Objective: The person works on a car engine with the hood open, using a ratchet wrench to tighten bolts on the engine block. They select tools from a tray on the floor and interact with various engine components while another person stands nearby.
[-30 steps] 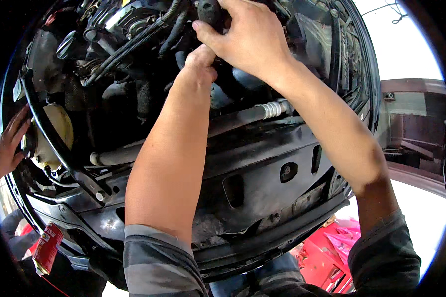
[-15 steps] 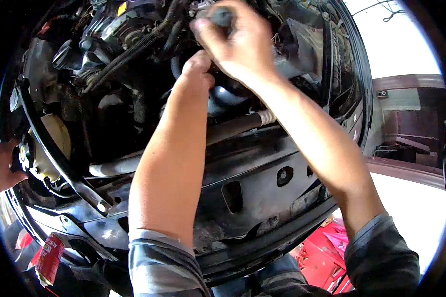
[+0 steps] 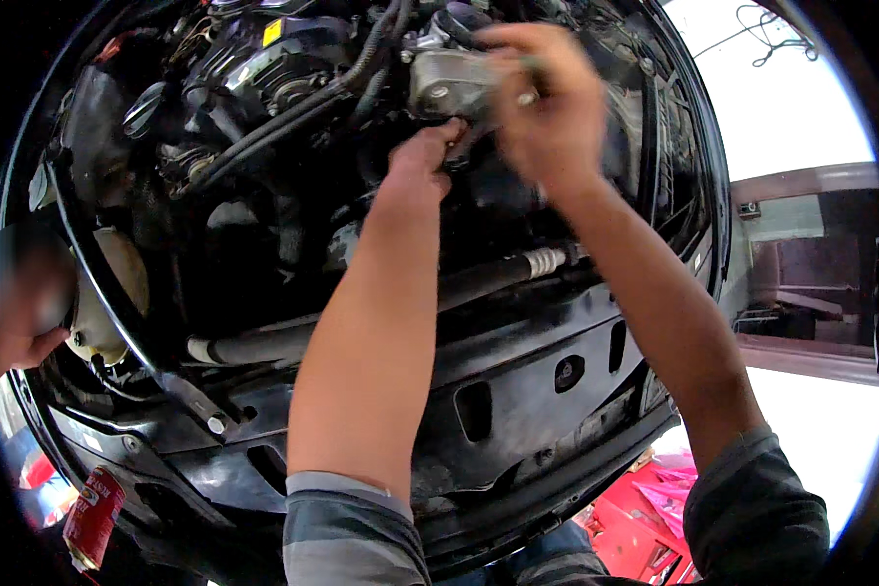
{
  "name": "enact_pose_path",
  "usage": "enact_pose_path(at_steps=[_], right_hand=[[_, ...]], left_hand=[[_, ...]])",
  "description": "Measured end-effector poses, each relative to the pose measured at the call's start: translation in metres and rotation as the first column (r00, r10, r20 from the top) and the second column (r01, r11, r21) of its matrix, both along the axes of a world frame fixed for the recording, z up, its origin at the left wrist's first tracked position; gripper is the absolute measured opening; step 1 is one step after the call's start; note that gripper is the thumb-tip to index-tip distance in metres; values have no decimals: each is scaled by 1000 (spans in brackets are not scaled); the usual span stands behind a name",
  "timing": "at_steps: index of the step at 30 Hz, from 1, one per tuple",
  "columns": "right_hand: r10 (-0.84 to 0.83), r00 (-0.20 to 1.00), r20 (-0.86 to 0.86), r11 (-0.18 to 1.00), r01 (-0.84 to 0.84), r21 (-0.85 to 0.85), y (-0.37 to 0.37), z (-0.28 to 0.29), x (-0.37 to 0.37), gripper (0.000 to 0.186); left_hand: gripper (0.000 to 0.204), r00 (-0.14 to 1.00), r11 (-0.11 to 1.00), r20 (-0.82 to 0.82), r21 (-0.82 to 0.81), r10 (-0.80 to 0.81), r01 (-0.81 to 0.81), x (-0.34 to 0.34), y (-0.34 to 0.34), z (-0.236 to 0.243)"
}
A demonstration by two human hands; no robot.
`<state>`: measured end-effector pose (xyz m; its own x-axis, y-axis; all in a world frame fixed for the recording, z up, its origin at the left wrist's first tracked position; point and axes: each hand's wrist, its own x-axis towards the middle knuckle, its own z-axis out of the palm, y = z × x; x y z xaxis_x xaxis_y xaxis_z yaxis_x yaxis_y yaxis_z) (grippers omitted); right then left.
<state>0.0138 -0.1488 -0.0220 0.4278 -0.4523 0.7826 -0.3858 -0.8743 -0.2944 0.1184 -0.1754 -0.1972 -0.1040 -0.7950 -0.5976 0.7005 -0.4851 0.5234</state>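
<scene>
My left hand (image 3: pixel 425 156) reaches into the engine bay, fingers bunched at the underside of a silver metal housing (image 3: pixel 439 83); what they hold is hidden. My right hand (image 3: pixel 552 107), smeared by motion, is just right of the housing with curled fingers; I cannot make out what is in it. Black ribbed hoses (image 3: pixel 293 122) run left of the housing, and a thick pipe (image 3: pixel 254 342) with a silver fitting crosses below both forearms.
A co-worker's hand (image 3: pixel 44 342) is at the far left beside a translucent reservoir (image 3: pixel 112 293). A black strut (image 3: pixel 117 313) spans that side. The black front panel (image 3: pixel 508 381) lies below. A red spray can (image 3: pixel 96 518) is at lower left, a red toolbox (image 3: pixel 625 518) at lower right.
My right hand has moved right, uncovering the silver housing, and the dark round piece seen in it is now blurred or hidden. My left hand has shifted slightly right and down.
</scene>
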Motion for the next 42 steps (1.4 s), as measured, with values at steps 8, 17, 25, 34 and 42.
enact_pose_path(at_steps=[8, 17, 25, 34, 42], right_hand=[[31, 988, 149, 999, -28, -26, 16, -5, 36, 24], [-319, 926, 203, 935, 273, 225, -30, -41, -81, 20], [280, 958, -61, 959, -277, 55, 8, -6, 34, 27], [-344, 879, 329, 939, 325, 115, -22, -24, -8, 20], [-467, 771, 432, 835, 225, 502, -45, -45, -68, 18]], left_hand=[[51, 932, 992, 362, -105, -27, 69, -3, -2, -20], [53, 862, 973, 480, 222, -164, 61, -17, 35, 81], [37, 897, 964, 364, 172, -252, 201, 7, 23, 34], [34, 990, 983, 130, -171, -48, 70, -2, 23, 20], [30, 970, 975, 221, 215, -104, 55, -9, 12, 30]])
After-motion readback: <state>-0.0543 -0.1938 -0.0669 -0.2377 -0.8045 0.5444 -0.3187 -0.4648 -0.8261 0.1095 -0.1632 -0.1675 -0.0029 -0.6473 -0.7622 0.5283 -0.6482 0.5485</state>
